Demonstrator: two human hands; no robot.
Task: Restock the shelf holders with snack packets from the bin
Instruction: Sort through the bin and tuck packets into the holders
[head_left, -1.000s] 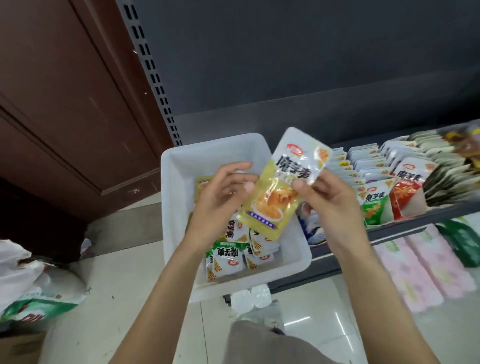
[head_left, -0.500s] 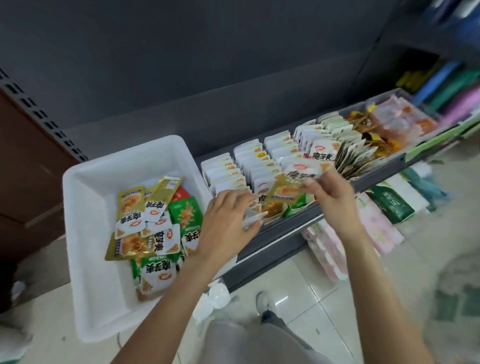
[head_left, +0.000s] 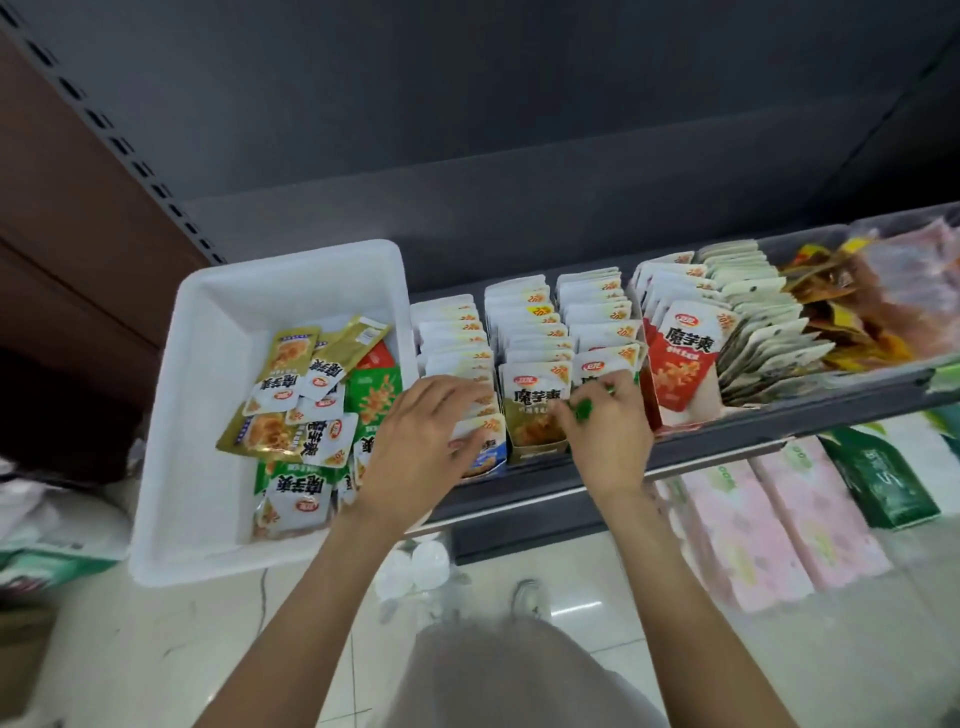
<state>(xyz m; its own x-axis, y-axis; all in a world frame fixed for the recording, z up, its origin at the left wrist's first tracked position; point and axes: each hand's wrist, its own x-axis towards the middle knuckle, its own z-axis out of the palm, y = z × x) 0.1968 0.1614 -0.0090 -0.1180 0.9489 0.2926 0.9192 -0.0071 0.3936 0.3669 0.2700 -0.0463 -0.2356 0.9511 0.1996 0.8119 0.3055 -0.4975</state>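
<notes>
A white bin (head_left: 208, 364) stands at the left end of the dark shelf (head_left: 727, 441) and holds several gold, green and white snack packets (head_left: 306, 400). To its right, shelf holders carry rows of upright packets (head_left: 524, 322). A gold packet (head_left: 535, 415) stands at the front of the second row. My right hand (head_left: 608, 426) is beside it with curled fingers, thumb and fingertips at its right edge, covering the green packets of the third row. My left hand (head_left: 421, 447) rests with spread fingers on the front packets of the leftmost row.
A row of red packets (head_left: 680, 358) and fanned pale packets (head_left: 763, 338) fill the holders further right. Pink tissue packs (head_left: 753, 525) and a green pack (head_left: 883, 483) lie below the shelf. A brown door (head_left: 78, 208) is on the left, and my shoe (head_left: 530, 597) is on the tiled floor.
The gold packet went from being held up over the bin with both hands to standing in the second holder. Both hands moved right and down onto the shelf rows.
</notes>
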